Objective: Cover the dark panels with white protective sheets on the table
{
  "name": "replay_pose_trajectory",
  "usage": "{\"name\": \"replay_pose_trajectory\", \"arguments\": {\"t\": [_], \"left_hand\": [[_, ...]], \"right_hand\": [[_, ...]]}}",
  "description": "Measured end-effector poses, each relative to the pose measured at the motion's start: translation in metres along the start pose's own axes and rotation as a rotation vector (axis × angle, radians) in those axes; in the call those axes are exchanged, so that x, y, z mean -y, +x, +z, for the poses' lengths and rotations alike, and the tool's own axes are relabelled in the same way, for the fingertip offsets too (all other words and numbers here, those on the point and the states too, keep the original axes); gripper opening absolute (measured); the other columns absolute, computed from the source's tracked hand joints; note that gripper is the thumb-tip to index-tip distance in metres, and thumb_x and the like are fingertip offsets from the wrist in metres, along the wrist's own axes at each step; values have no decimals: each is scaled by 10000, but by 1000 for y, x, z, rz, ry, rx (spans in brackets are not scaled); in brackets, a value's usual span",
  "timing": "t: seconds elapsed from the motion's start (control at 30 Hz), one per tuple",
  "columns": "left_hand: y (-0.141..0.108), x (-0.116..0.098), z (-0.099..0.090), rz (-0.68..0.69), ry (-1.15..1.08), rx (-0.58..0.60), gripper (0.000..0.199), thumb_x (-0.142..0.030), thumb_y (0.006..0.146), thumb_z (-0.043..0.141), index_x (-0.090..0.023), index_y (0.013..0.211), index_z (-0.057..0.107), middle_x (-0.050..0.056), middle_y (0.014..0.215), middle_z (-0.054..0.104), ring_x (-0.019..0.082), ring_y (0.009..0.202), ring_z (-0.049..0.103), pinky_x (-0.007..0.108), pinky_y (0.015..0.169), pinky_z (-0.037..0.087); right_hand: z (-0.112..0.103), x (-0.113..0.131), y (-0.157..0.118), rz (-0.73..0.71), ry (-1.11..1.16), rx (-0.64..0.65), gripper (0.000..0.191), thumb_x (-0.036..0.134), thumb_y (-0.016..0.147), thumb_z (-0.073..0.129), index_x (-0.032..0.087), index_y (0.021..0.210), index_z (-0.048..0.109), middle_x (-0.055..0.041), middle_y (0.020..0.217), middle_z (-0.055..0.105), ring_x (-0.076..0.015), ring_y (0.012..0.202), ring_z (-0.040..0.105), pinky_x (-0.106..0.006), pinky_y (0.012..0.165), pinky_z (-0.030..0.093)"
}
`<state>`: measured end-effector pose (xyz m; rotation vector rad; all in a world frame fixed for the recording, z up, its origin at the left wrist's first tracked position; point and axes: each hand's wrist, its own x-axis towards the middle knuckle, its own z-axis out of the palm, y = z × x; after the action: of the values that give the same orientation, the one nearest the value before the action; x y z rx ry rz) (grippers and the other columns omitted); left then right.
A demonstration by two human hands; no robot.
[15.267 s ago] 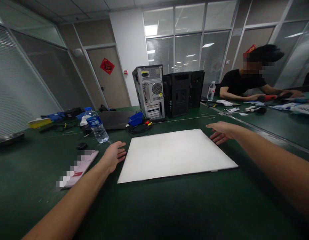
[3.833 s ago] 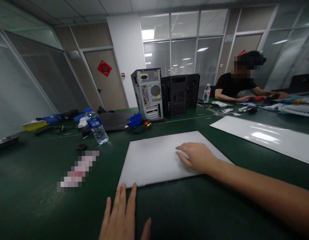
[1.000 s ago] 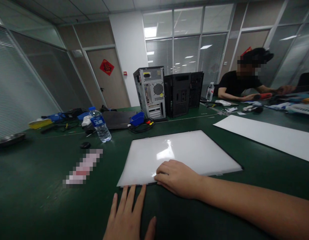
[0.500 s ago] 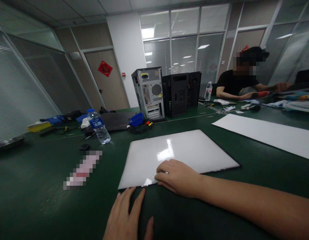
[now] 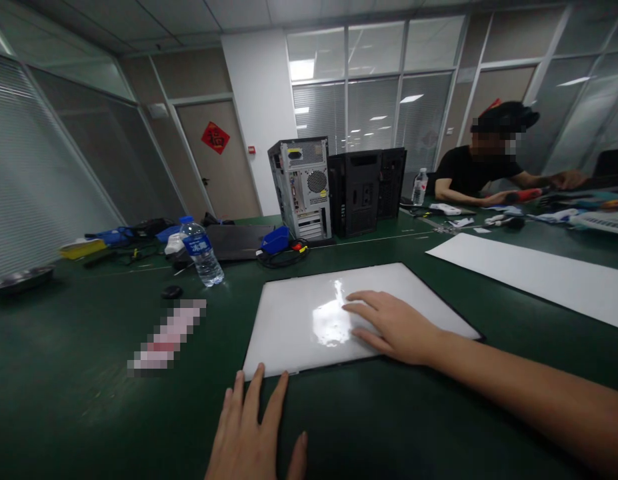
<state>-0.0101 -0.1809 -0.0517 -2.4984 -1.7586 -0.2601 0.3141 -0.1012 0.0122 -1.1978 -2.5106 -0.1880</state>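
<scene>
A white glossy panel [image 5: 289, 320] with a thin black edge lies flat on the green table [image 5: 139, 427], bright light reflected in its middle. My left hand [image 5: 251, 423] is at the panel's near left corner, fingers spread and fingertips at the near edge. Over the right half of the panel is my right hand [image 5: 399, 327], its fingers apart and pointing left; whether the fingertips touch the surface is hard to tell. Neither hand holds anything.
Another white sheet [image 5: 539, 273] lies to the right. Behind the panel stand a computer case [image 5: 306, 193] and black cases [image 5: 361, 190]. A water bottle [image 5: 202, 253] and a black mouse [image 5: 172, 292] are at the left. A person [image 5: 481, 163] sits at the back right.
My right hand has moved right and away from the panel's near edge, and its fingers have spread. My left hand has stayed nearly in place, its fingers slightly wider apart.
</scene>
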Motion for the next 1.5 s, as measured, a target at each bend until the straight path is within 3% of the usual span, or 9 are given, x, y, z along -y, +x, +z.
{"name": "replay_pose_trajectory", "arguments": {"t": [0.17, 0.37, 0.47, 0.6, 0.8, 0.97, 1.2, 1.33, 1.5], "left_hand": [[3, -2, -2, -6, -9, 24, 657, -559, 907, 492, -256, 1489, 449, 143, 1602, 301, 455, 1441, 241, 643, 1107, 346], [6, -10, -11, -18, 12, 77, 693, -565, 925, 438, -234, 1529, 358, 141, 1609, 266, 439, 1447, 216, 636, 1113, 339], [10, -12, -16, -23, 35, 123, 744, -617, 900, 446, -216, 1523, 372, 155, 1598, 288, 445, 1444, 226, 648, 1113, 326], [15, -8, -16, -17, 70, 94, 784, -651, 895, 426, -194, 1529, 358, 143, 1583, 337, 417, 1450, 266, 645, 1136, 294], [16, 4, -6, 19, 81, 14, 715, -629, 914, 415, -236, 1512, 410, 114, 1577, 374, 389, 1449, 307, 634, 1132, 320], [15, 5, 0, 6, 63, -21, 700, -611, 895, 457, -239, 1488, 459, 112, 1564, 403, 397, 1436, 338, 643, 1128, 322], [15, 1, -3, -55, 27, -25, 689, -613, 867, 490, -269, 1465, 495, 98, 1540, 449, 429, 1424, 347, 670, 1121, 306], [12, 1, -1, -86, 32, -49, 711, -621, 850, 518, -254, 1459, 507, 135, 1583, 370, 458, 1426, 322, 666, 1111, 319], [8, 7, 9, -65, 42, -104, 794, -608, 878, 488, -190, 1541, 360, 191, 1625, 243, 443, 1407, 369, 622, 1107, 361]], "right_hand": [[-11, -109, -40, 315, -189, 11, 539, 509, 985, 386, 162, 1370, 533, -163, 1364, 521, -280, 1184, 536, -478, 1030, 416], [-26, -247, -142, 903, -254, 20, 689, 606, 930, 430, 87, 1373, 527, -289, 1386, 470, -401, 1200, 505, -497, 897, 423], [-33, -284, -185, 1030, -235, 21, 754, 606, 914, 439, 15, 1376, 506, -330, 1367, 481, -455, 1234, 471, -539, 905, 417], [-37, -300, -209, 1071, -166, 74, 702, 583, 895, 504, 0, 1275, 600, -306, 1311, 555, -419, 1185, 530, -489, 929, 427], [-43, -282, -194, 1030, -206, 103, 431, 438, 944, 485, 129, 1157, 698, -215, 1129, 664, -307, 929, 625, -414, 743, 430], [-57, -241, -163, 988, -390, 49, 439, 353, 919, 506, 133, 1275, 638, -245, 1081, 653, -283, 817, 616, -364, 632, 348], [-66, -144, -92, 687, -514, -79, 382, 333, 969, 430, 186, 1242, 653, -143, 1040, 706, -238, 800, 643, -321, 617, 359], [-48, -77, -56, 427, -470, -79, 327, 259, 936, 474, 268, 1204, 661, -47, 1100, 714, -224, 860, 671, -313, 681, 460], [-16, -10, -31, 77, -303, -9, 338, 137, 899, 496, 194, 1206, 627, -92, 1076, 702, -201, 892, 663, -328, 761, 509]]}}
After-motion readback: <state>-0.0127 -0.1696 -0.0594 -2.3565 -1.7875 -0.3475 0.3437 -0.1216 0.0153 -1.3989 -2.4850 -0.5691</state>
